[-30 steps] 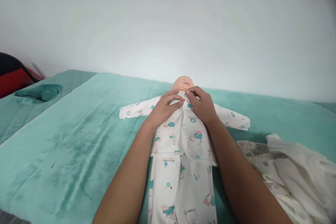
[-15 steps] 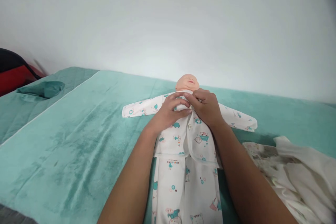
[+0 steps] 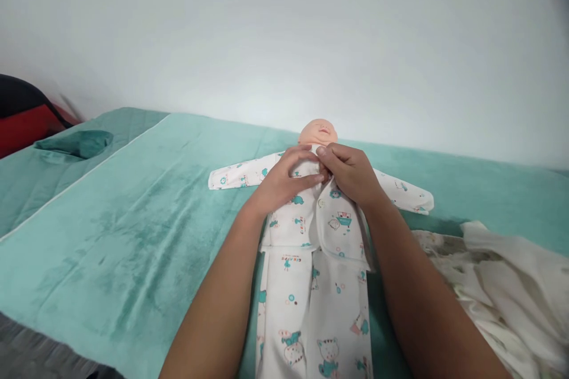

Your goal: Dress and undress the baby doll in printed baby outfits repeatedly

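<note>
A baby doll (image 3: 318, 131) lies on its back in a white printed baby jacket (image 3: 288, 228), sleeves stretched out to both sides. White printed baby trousers (image 3: 338, 320) cover its legs. At the upper chest, my left hand (image 3: 291, 180) is closed on the jacket's front edge, thumb and fingers meeting at the opening. Beside it my right hand (image 3: 351, 172) pinches the other front edge just below the doll's neck. A snap button (image 3: 320, 204) shows on the jacket front below my hands. What lies right between my fingertips is mostly hidden.
A green velvety cover (image 3: 146, 219) spreads under the doll. Crumpled white cloths (image 3: 502, 284) lie to the right. On the left are a folded green cloth (image 3: 75, 145) and a red and black item (image 3: 26, 118). A white wall (image 3: 284, 47) stands behind.
The view has tilted slightly, so everything sits a little higher. My right fingers have shifted slightly at the jacket front; both hands stay at the upper chest.
</note>
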### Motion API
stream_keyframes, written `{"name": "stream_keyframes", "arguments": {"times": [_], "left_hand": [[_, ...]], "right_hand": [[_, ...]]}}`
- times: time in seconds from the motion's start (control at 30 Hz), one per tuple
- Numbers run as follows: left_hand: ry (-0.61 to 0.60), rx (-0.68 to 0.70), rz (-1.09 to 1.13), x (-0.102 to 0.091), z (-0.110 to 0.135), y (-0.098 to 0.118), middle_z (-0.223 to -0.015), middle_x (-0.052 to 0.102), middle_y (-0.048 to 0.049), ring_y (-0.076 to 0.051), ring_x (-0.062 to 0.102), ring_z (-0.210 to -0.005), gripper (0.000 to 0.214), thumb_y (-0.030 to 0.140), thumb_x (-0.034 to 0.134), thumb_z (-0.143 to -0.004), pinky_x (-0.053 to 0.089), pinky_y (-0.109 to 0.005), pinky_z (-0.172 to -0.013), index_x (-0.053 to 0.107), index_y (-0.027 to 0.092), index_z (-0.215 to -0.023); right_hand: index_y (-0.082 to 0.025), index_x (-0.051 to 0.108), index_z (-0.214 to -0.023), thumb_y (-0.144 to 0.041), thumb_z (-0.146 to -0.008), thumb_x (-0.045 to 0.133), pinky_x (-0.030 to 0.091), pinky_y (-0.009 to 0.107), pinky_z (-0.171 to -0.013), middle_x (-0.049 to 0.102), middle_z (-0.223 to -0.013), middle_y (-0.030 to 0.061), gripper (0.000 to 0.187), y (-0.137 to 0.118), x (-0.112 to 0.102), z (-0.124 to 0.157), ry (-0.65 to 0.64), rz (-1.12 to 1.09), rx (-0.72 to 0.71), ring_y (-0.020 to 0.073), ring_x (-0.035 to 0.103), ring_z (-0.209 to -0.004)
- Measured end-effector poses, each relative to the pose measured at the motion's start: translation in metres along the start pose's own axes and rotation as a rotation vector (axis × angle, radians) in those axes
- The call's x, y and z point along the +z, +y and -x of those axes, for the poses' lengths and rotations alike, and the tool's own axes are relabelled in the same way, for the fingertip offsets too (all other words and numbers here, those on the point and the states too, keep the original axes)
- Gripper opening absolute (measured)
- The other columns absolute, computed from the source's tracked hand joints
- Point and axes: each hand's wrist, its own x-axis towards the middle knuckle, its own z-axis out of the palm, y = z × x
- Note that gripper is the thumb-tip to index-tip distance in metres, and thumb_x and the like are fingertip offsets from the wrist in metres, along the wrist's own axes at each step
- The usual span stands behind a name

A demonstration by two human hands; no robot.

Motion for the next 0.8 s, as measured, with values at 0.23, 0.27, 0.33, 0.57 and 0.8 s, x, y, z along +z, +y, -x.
{"name": "stream_keyframes", "arguments": {"times": [0.23, 0.27, 0.33, 0.57, 0.8], "left_hand": [[-0.265, 0.067, -0.137, -0.014, 0.011, 0.001, -0.16, 0.033, 0.0063, -0.025, 0.023, -0.152, 0.018, 0.035, 0.072, -0.081, 0.027, -0.042, -0.123, 0.073, 0.033, -0.099], [-0.28, 0.085, -0.159, -0.013, 0.011, 0.001, -0.16, 0.031, 0.0073, -0.025, 0.02, -0.153, 0.015, 0.035, 0.073, -0.081, 0.024, -0.043, -0.125, 0.074, 0.032, -0.095], [-0.302, 0.124, -0.2, -0.011, 0.01, 0.0, -0.161, 0.03, 0.008, -0.026, 0.016, -0.154, 0.011, 0.034, 0.073, -0.08, 0.02, -0.045, -0.126, 0.075, 0.031, -0.09], [-0.312, 0.169, -0.258, -0.007, 0.007, 0.0, -0.159, 0.034, 0.0068, -0.028, 0.013, -0.154, 0.009, 0.037, 0.072, -0.081, 0.016, -0.049, -0.126, 0.074, 0.029, -0.084], [-0.301, 0.142, -0.297, -0.003, 0.006, 0.006, -0.157, 0.037, 0.0067, -0.03, 0.015, -0.153, 0.009, 0.035, 0.075, -0.079, 0.019, -0.053, -0.125, 0.071, 0.027, -0.079]], "right_hand": [[-0.022, 0.049, -0.059, -0.048, -0.097, 0.047, 0.032, 0.03, -0.055, 0.052, -0.055, -0.0022, 0.046, -0.012, -0.001, 0.037, -0.033, 0.274, -0.013, 0.0133, 0.044, -0.054], [-0.022, 0.05, -0.061, -0.047, -0.097, 0.047, 0.033, 0.031, -0.057, 0.053, -0.057, -0.0019, 0.044, -0.011, 0.0, 0.044, 0.007, 0.283, -0.021, 0.0139, 0.045, -0.056], [-0.022, 0.053, -0.065, -0.045, -0.097, 0.048, 0.036, 0.031, -0.061, 0.058, -0.063, -0.001, 0.039, -0.008, 0.003, 0.055, 0.098, 0.255, -0.016, 0.0154, 0.049, -0.063], [-0.023, 0.061, -0.074, -0.037, -0.094, 0.054, 0.039, 0.031, -0.066, 0.063, -0.069, -0.0019, 0.025, -0.004, 0.007, 0.067, 0.107, 0.139, 0.056, 0.0155, 0.053, -0.067], [-0.024, 0.059, -0.073, -0.036, -0.093, 0.054, 0.041, 0.032, -0.066, 0.064, -0.07, -0.0004, 0.024, -0.003, 0.01, 0.066, 0.183, 0.162, 0.009, 0.0169, 0.055, -0.066]]}}
